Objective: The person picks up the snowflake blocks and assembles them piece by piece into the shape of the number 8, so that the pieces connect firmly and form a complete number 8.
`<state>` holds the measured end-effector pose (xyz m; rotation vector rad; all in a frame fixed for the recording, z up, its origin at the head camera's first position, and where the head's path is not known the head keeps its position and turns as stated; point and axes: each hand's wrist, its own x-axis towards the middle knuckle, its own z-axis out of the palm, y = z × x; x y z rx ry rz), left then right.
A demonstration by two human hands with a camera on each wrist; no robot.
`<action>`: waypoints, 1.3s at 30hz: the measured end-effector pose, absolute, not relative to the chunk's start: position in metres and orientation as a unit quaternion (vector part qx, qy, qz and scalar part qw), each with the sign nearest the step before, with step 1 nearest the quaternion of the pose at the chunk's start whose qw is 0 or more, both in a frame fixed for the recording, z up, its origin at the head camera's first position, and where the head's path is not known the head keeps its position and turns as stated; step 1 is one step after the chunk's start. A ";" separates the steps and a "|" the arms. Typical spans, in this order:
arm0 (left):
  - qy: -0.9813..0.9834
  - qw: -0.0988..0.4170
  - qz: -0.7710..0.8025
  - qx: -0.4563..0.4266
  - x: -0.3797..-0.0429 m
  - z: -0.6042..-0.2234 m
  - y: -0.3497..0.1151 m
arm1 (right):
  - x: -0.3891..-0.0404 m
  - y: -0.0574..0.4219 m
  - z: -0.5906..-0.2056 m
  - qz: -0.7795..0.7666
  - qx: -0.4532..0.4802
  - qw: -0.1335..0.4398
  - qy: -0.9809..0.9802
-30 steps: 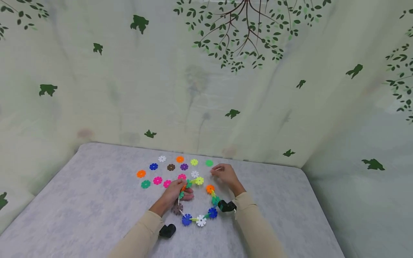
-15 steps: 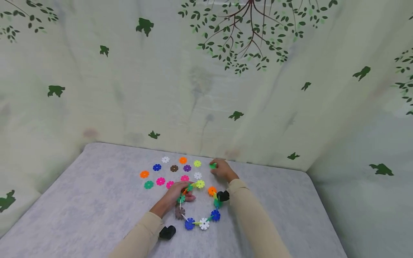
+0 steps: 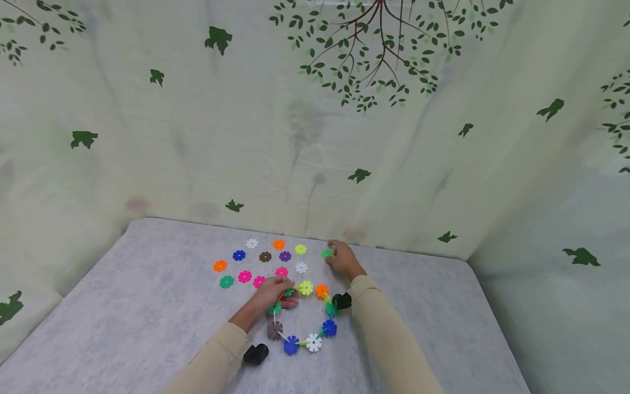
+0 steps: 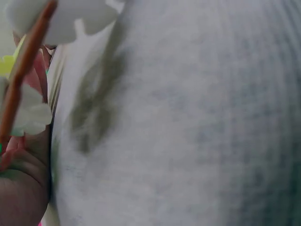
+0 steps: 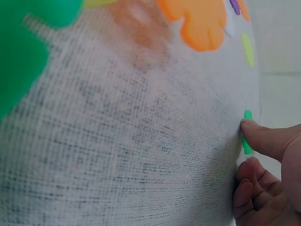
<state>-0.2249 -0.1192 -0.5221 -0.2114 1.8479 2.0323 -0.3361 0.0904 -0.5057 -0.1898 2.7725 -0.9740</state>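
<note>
In the head view my left hand (image 3: 269, 294) grips the far left part of a ring of linked plastic snowflake discs, at its green and orange pieces. A yellow disc (image 3: 306, 288) and an orange disc (image 3: 322, 291) sit side by side at the ring's far end. Blue, white and brown discs form its near side. At the far table edge my right hand (image 3: 345, 260) has its thumb and fingers around a light green snowflake disc (image 3: 327, 253). The thumb (image 5: 263, 137) crosses that disc in the right wrist view. Discs partly hide the left hand (image 4: 26, 188) in its wrist view.
Loose snowflake discs in several colours lie left of the right hand, among them a purple disc (image 3: 285, 256) and a green disc (image 3: 226, 282). A leaf-printed curtain (image 3: 315, 137) rises behind the grey cloth-covered table (image 3: 418, 328).
My right hand has reached away to the light green disc, now between thumb and fingers. The ring has shifted toward me on its near side, and its far-end yellow and orange discs are closer together.
</note>
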 end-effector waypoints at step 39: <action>0.680 0.182 0.701 -0.113 -0.232 -0.523 -0.119 | -0.258 0.079 -0.509 -0.498 -0.132 0.072 0.854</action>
